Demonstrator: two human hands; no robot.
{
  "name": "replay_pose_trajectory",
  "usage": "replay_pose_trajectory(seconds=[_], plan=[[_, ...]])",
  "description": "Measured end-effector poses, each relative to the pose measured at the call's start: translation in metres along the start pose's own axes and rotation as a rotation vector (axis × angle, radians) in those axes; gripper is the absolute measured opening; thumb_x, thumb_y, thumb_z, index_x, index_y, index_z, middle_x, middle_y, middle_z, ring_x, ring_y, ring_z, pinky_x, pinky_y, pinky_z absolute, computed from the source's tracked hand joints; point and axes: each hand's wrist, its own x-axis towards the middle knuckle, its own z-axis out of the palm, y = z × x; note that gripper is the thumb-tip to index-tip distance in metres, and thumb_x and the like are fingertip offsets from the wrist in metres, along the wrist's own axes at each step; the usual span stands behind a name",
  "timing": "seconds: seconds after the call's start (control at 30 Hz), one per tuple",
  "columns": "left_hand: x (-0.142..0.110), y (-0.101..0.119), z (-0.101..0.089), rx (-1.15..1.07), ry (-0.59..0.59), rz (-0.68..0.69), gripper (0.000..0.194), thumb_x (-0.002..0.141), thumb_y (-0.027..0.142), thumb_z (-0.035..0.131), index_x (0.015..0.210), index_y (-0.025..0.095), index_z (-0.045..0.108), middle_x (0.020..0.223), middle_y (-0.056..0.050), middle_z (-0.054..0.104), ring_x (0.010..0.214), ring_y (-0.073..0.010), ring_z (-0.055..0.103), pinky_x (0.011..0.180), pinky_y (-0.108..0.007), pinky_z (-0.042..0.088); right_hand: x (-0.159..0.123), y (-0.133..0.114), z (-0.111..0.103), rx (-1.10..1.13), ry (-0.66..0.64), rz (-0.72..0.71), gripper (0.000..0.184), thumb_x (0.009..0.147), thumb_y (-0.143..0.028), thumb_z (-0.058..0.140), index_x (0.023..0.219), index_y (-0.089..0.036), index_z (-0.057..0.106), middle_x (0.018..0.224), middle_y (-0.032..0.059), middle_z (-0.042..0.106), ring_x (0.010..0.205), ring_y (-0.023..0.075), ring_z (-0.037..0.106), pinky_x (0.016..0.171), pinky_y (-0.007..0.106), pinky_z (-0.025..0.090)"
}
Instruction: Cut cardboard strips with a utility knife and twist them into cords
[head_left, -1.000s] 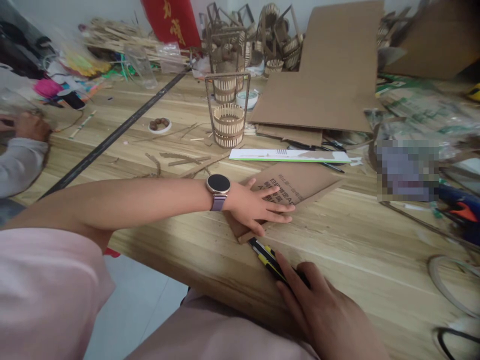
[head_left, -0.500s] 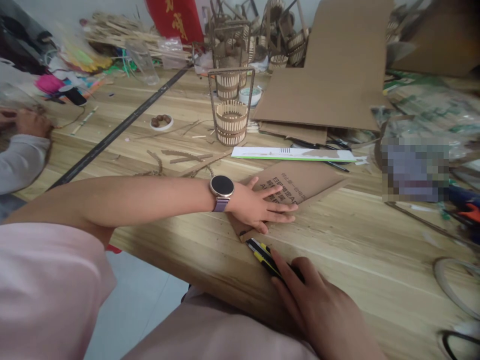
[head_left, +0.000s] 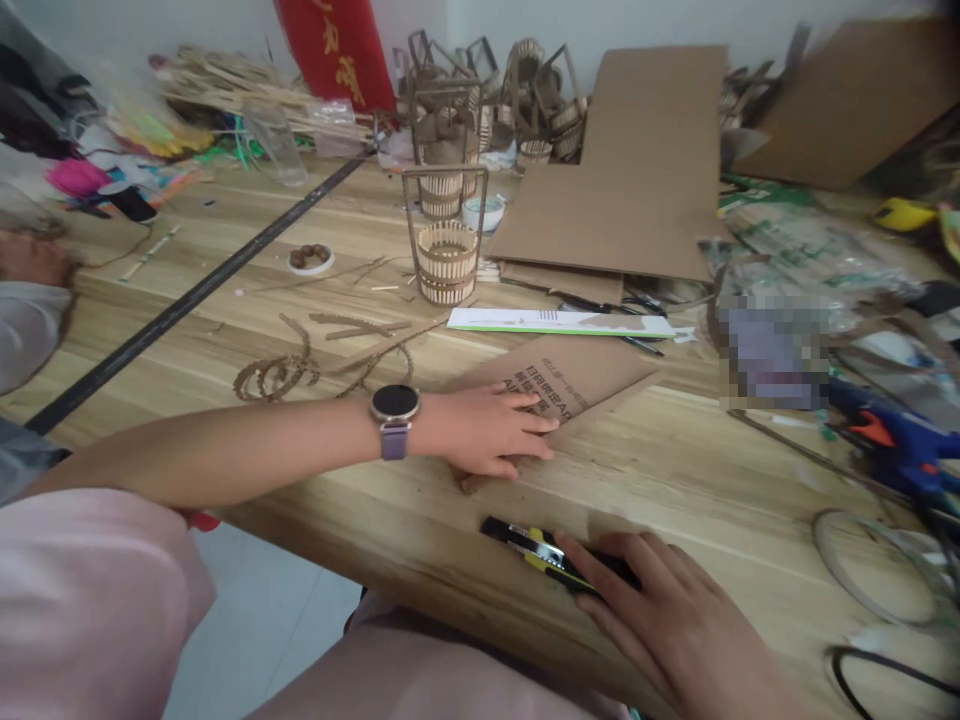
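Observation:
My left hand point(head_left: 491, 432) lies flat on a piece of brown cardboard point(head_left: 600, 375) with dark printed characters, its fingers stretched out. It covers the cardboard's near left part. On that wrist is a round dark watch point(head_left: 396, 402) with a purple strap. Lower right, my right hand point(head_left: 660, 600) is closed over a black and yellow utility knife point(head_left: 536, 548), low at the tabletop. The knife's front end points left, a little apart from the cardboard's near corner. My palm hides its rear end. A white strip with a green edge point(head_left: 559, 322) lies along the cardboard's far side.
A small slatted wooden bucket point(head_left: 448, 265) stands beyond the strip, with more buckets behind. Large cardboard point(head_left: 622, 190) lies at the back. Curled brown strips point(head_left: 274, 375) are left of centre. A blue glue gun point(head_left: 892, 430) lies right. Another person's hand point(head_left: 34, 258) is far left.
The utility knife has moved back from the cardboard's near corner and turned flatter, with my right hand on it. My left hand's fingers are less widely spread. The view has shifted.

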Motion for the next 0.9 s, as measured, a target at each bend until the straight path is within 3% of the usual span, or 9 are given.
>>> replay_pose_trajectory(seconds=[0.1, 0.2, 0.33, 0.43, 0.53, 0.63, 0.73, 0.83, 0.9], plan=[[-0.011, 0.013, 0.001, 0.086, 0.089, -0.082, 0.027, 0.095, 0.011, 0.048, 0.116, 0.015, 0.064, 0.123, -0.012, 0.065, 0.108, -0.0256, 0.059, 0.090, -0.037, 0.048, 0.002, 0.003, -0.005, -0.015, 0.053, -0.025, 0.039, 0.101, -0.036, 0.043, 0.134, -0.024, 0.060, 0.097, 0.0073, 0.070, 0.087, 0.0202, 0.068, 0.071, 0.032, 0.059], [-0.020, 0.027, 0.005, 0.094, 0.118, -0.296, 0.021, 0.096, 0.014, 0.049, 0.111, 0.011, 0.062, 0.106, -0.012, 0.064, 0.091, -0.0257, 0.061, 0.076, -0.037, 0.050, 0.012, 0.007, -0.012, 0.018, 0.090, -0.064, 0.044, 0.103, -0.043, 0.037, 0.130, -0.018, 0.061, 0.100, 0.0088, 0.071, 0.089, 0.0193, 0.067, 0.074, 0.032, 0.057], [-0.026, 0.043, 0.012, 0.024, 0.105, -0.454, 0.029, 0.092, 0.039, 0.064, 0.103, 0.012, 0.063, 0.105, -0.013, 0.061, 0.096, -0.0293, 0.060, 0.079, -0.041, 0.051, 0.033, 0.043, -0.013, -0.097, 0.149, -0.012, 0.035, 0.102, -0.028, 0.042, 0.131, -0.016, 0.059, 0.105, 0.0096, 0.073, 0.092, 0.0193, 0.067, 0.078, 0.033, 0.054], [-0.025, 0.046, 0.014, -0.005, 0.150, -0.518, 0.033, 0.088, 0.041, 0.069, 0.106, 0.014, 0.063, 0.127, -0.019, 0.055, 0.118, -0.0368, 0.052, 0.095, -0.050, 0.047, 0.055, 0.085, -0.009, -0.226, 0.055, -0.030, 0.035, 0.100, -0.027, 0.044, 0.130, -0.015, 0.061, 0.124, 0.0148, 0.069, 0.109, 0.0274, 0.064, 0.085, 0.042, 0.052], [-0.022, 0.040, 0.008, -0.053, 0.157, -0.597, 0.044, 0.083, 0.047, 0.072, 0.110, 0.014, 0.060, 0.141, -0.025, 0.045, 0.132, -0.0432, 0.041, 0.101, -0.056, 0.043, 0.077, 0.112, -0.007, -0.262, -0.083, -0.124, 0.034, 0.097, -0.016, 0.046, 0.125, -0.017, 0.064, 0.122, 0.0123, 0.071, 0.105, 0.0241, 0.067, 0.087, 0.040, 0.051], [-0.017, 0.035, 0.003, -0.029, 0.097, -0.597, 0.047, 0.079, 0.046, 0.074, 0.106, 0.010, 0.060, 0.123, -0.025, 0.058, 0.119, -0.0415, 0.053, 0.094, -0.052, 0.048, 0.090, 0.117, -0.009, -0.278, -0.141, -0.212, 0.033, 0.094, -0.009, 0.046, 0.118, -0.018, 0.067, 0.110, 0.0099, 0.074, 0.095, 0.0210, 0.068, 0.083, 0.036, 0.052], [-0.017, 0.040, 0.006, 0.139, 0.020, -0.516, 0.034, 0.081, 0.026, 0.068, 0.107, 0.007, 0.060, 0.112, -0.027, 0.064, 0.100, -0.0384, 0.064, 0.081, -0.048, 0.054, 0.092, 0.109, -0.012, -0.315, -0.115, -0.255, 0.034, 0.094, -0.005, 0.044, 0.114, -0.017, 0.069, 0.103, 0.0086, 0.075, 0.093, 0.0208, 0.067, 0.084, 0.036, 0.051], [-0.024, 0.049, 0.008, 0.324, 0.005, -0.426, 0.047, 0.073, 0.004, 0.061, 0.120, 0.001, 0.056, 0.122, -0.035, 0.060, 0.100, -0.0392, 0.066, 0.072, -0.043, 0.055, 0.087, 0.102, -0.019, -0.358, 0.015, -0.251, 0.030, 0.096, -0.008, 0.043, 0.109, -0.015, 0.069, 0.093, 0.0083, 0.073, 0.087, 0.0203, 0.065, 0.082, 0.036, 0.050], [-0.032, 0.053, 0.000, 0.347, 0.050, -0.428, 0.045, 0.075, -0.001, 0.054, 0.120, 0.004, 0.056, 0.116, -0.029, 0.065, 0.096, -0.0355, 0.068, 0.067, -0.039, 0.055, 0.083, 0.101, -0.027, -0.347, 0.150, -0.197, 0.027, 0.099, -0.016, 0.044, 0.108, -0.014, 0.069, 0.086, 0.0080, 0.070, 0.080, 0.0202, 0.063, 0.074, 0.034, 0.049]])
